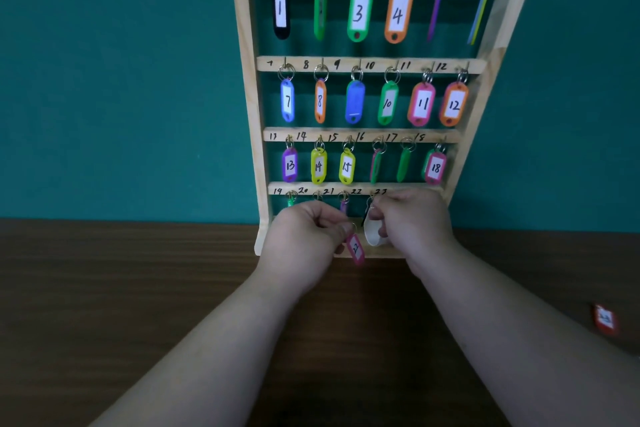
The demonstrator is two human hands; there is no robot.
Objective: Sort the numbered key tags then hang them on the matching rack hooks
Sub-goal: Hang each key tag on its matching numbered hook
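One pink tag (355,248), number "22"

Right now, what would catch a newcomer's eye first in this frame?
The wooden rack stands against the teal wall, its numbered hooks hung with rows of bright key tags. At its bottom row the hands meet: the left hand pinches the ring of a pink tag marked 22, and the right hand holds a white tag. A lone red tag lies on the dark table, far right.
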